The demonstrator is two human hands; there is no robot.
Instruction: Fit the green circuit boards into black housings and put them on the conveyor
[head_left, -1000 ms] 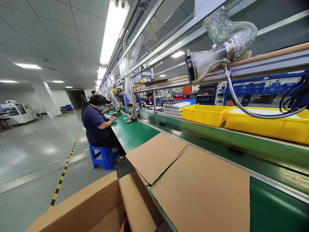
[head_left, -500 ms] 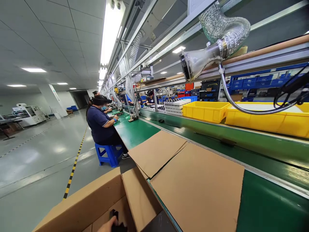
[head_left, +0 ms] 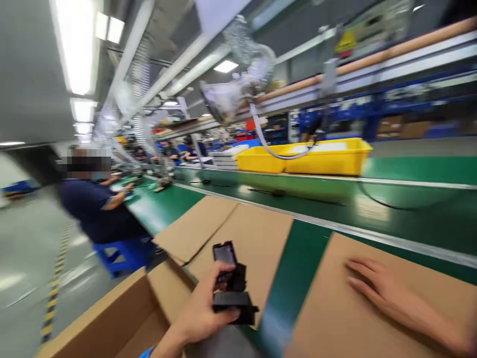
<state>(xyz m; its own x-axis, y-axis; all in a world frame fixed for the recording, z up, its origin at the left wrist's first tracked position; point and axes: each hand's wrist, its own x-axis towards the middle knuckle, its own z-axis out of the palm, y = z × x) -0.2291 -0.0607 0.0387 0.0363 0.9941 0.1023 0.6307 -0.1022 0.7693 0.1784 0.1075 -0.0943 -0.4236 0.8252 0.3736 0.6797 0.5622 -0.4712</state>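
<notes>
My left hand (head_left: 201, 311) grips black plastic parts (head_left: 238, 304), which look like small open housings, one above the other. It holds them in the air over the edge of the bench, between the open cardboard box (head_left: 100, 313) and a flat cardboard sheet (head_left: 261, 228). On another cardboard sheet (head_left: 328, 308) at the right lies my right hand (head_left: 387, 291), palm down, fingers stretched out, holding nothing. Whether the black parts are joined together I cannot tell.
The green bench (head_left: 290, 268) carries one more cardboard sheet (head_left: 194, 219) at the left. Yellow bins (head_left: 316, 161) stand beyond the green conveyor (head_left: 223, 184). Further left, a person (head_left: 89, 199) sits on a blue stool (head_left: 122, 256). An extraction hose (head_left: 253, 64) hangs overhead.
The view has swung right. My left hand has lifted the black parts up out of the cardboard box. My right hand and the right-hand cardboard sheet have come into view.
</notes>
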